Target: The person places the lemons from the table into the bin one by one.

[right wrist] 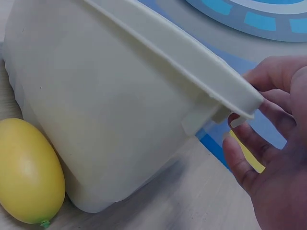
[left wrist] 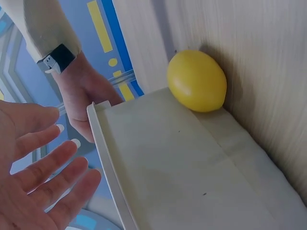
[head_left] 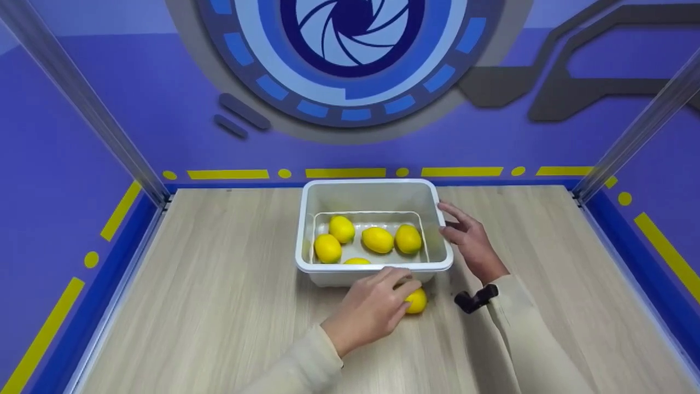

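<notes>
A yellow lemon (head_left: 416, 301) lies on the table against the front wall of a white plastic bin (head_left: 374, 268). Over it in the head view is my left hand (head_left: 372, 306), partly covering the fruit. Seen from the left wrist, this hand (left wrist: 48, 167) has its fingers spread, apart from the lemon (left wrist: 196, 80) and with nothing in them. At the bin's right side, my right hand (head_left: 473, 241) holds the rim, fingers curled at its edge in the right wrist view. Inside the bin sit several more lemons (head_left: 377, 239), one half hidden behind the front rim.
The wooden table (head_left: 229, 306) carries the bin near its back edge. Behind it stands a purple-blue printed wall (head_left: 350, 156); side panels (head_left: 49, 219) with metal posts (head_left: 104, 120) close off left and right. A black strap device (head_left: 476, 299) is on the right wrist.
</notes>
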Motion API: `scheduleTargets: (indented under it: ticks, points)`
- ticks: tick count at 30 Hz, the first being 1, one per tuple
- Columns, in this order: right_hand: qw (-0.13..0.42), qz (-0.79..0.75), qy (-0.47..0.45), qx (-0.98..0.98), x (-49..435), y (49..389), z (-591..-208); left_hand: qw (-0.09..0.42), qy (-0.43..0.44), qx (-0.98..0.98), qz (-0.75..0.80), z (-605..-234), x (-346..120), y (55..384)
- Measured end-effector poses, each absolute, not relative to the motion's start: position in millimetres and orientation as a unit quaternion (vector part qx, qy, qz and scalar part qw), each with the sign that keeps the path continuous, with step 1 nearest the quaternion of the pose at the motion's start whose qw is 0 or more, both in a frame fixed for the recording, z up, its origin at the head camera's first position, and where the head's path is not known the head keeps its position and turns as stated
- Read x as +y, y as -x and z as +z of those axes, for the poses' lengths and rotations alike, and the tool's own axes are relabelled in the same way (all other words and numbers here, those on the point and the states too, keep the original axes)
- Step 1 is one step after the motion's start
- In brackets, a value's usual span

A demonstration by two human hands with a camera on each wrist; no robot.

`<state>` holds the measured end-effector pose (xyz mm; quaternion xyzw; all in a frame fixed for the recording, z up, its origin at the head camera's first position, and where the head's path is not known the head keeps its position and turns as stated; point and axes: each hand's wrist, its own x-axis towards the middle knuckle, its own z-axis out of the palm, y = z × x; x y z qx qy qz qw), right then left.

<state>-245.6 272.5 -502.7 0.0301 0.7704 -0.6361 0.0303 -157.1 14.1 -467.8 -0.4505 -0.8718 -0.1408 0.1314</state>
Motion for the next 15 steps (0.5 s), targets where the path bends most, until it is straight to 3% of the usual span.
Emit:
scheduleTargets:
  ticks: [6, 15]
  points:
    - [0.036, -0.635, -0.029, 0.771, 272.2, 245.2, -502.8, 0.112, 0.453, -0.873, -0.140, -472.9, 16.9, 155.0]
    - [0.044, -0.649, -0.031, 0.759, 272.4, 242.1, -502.0, 0.130, 0.459, -0.868, -0.139, -479.8, 19.6, 154.1]
